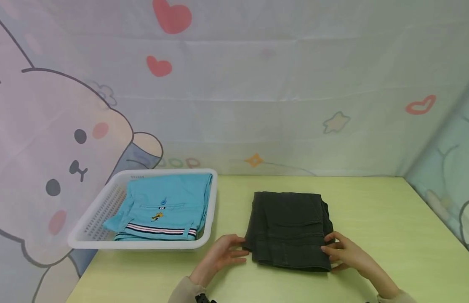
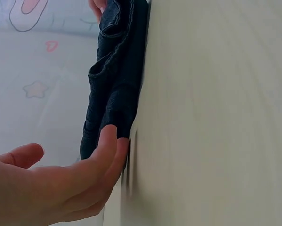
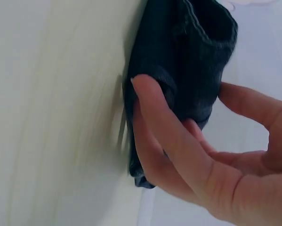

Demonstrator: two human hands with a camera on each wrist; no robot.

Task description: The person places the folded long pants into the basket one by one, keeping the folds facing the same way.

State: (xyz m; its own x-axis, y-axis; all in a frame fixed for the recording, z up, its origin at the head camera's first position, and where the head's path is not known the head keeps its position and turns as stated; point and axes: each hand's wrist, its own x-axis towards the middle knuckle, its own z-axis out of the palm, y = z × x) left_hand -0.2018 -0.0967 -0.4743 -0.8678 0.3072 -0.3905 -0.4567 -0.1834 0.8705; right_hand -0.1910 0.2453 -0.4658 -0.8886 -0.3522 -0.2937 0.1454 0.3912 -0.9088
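Note:
Dark folded trousers (image 1: 291,227) lie on the table, with the waistband edge towards me. My left hand (image 1: 225,253) is at their left side; its fingertips touch the folded edge while the thumb stands apart, as the left wrist view shows. At the near right corner my right hand (image 1: 346,254) pinches the layers: in the right wrist view the thumb lies on the upper face and the fingers (image 3: 155,113) reach against the lower edge of the trousers (image 3: 178,61).
A white plastic basket (image 1: 213,210) stands to the left on the yellow-green table (image 1: 386,227), holding folded light blue trousers (image 1: 162,202) with a striped waistband. Behind the table hangs a pale cloth backdrop (image 1: 257,75) with cartoon prints; another cloth rises along the right edge.

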